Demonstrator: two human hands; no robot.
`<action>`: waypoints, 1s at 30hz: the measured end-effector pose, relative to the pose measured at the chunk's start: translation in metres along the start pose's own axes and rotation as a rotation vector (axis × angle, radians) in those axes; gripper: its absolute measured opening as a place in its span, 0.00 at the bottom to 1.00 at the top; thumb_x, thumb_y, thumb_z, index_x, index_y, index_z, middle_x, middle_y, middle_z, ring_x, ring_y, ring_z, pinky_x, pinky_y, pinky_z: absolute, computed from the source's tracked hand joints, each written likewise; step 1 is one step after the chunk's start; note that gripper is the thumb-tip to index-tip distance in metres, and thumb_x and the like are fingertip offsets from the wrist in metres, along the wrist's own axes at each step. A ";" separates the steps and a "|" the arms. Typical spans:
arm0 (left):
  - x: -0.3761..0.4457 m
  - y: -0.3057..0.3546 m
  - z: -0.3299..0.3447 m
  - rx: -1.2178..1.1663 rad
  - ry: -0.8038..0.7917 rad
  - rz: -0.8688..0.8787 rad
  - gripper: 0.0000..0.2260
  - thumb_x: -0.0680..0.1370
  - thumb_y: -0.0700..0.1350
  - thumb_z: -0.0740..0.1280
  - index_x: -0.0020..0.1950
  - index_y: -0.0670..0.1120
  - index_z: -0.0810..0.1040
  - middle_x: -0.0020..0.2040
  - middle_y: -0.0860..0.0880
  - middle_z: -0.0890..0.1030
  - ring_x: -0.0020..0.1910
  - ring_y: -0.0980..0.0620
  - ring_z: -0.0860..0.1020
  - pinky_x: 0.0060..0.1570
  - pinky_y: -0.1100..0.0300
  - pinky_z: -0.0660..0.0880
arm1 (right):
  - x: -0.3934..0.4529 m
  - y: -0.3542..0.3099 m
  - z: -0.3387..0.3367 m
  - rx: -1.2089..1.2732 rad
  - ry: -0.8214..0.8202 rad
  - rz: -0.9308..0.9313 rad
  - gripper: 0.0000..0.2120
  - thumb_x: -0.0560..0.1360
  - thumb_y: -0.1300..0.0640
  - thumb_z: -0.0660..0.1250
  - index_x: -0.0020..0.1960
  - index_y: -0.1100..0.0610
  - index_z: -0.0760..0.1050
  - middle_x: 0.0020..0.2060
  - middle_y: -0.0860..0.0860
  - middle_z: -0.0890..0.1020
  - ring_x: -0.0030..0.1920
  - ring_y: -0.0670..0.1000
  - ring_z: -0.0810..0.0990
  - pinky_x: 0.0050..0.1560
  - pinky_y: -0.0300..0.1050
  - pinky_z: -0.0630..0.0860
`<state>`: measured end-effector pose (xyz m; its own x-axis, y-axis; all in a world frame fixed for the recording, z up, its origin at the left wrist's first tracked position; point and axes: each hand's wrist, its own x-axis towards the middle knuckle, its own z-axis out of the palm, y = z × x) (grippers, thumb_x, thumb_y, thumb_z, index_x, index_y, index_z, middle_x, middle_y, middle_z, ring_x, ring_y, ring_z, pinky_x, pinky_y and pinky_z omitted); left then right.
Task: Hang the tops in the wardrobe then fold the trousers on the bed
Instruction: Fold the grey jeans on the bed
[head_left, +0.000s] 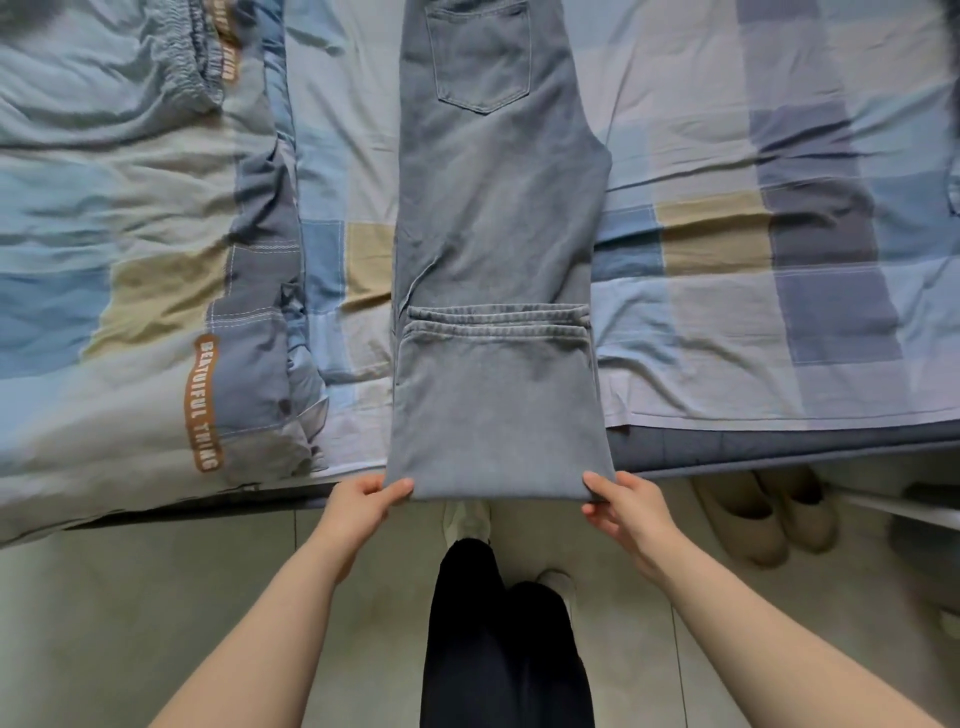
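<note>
Grey-blue denim trousers (493, 249) lie lengthwise on the checked-sheet bed (753, 260), hem end folded up over the legs. I see my left hand (363, 506) at the near-left fold corner, right hand (626, 506) at the near-right. Crumpled patchwork duvet (130, 260) lies left. Beige slippers (769, 512) sit on the floor, right, under the bed edge.

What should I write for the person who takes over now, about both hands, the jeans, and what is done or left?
Left hand pinches the near left corner of the grey jeans; right hand pinches the near right corner.
Jeans lie lengthwise on the bed, legs together, hems already folded up.
Left: fold again toward the back pocket. Tops and wardrobe are out of view.
</note>
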<state>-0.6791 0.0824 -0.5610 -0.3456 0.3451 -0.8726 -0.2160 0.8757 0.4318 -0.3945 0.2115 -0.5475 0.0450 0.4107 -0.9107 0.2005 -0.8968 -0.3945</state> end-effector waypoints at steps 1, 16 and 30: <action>-0.005 -0.001 -0.002 -0.010 -0.009 -0.004 0.05 0.74 0.45 0.74 0.42 0.43 0.84 0.42 0.45 0.82 0.44 0.49 0.76 0.49 0.55 0.71 | -0.004 0.000 -0.003 0.020 0.004 0.003 0.04 0.75 0.62 0.70 0.42 0.61 0.76 0.35 0.54 0.80 0.27 0.49 0.74 0.30 0.38 0.77; -0.142 0.032 -0.011 0.242 0.125 0.302 0.15 0.68 0.31 0.76 0.43 0.50 0.80 0.51 0.49 0.80 0.48 0.50 0.81 0.43 0.72 0.74 | -0.099 -0.057 -0.051 -0.085 -0.155 -0.199 0.10 0.75 0.66 0.67 0.49 0.54 0.70 0.28 0.54 0.73 0.26 0.50 0.64 0.31 0.44 0.66; -0.036 0.216 -0.031 0.358 0.286 0.432 0.29 0.68 0.40 0.78 0.63 0.47 0.67 0.61 0.47 0.74 0.55 0.50 0.76 0.51 0.59 0.75 | -0.048 -0.232 0.023 -0.084 -0.159 -0.248 0.10 0.74 0.67 0.60 0.42 0.66 0.80 0.27 0.57 0.74 0.22 0.46 0.68 0.23 0.37 0.68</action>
<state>-0.7413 0.2492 -0.4292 -0.5743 0.6327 -0.5195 0.3000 0.7531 0.5855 -0.4655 0.3960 -0.4146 -0.1679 0.5782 -0.7984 0.2665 -0.7531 -0.6015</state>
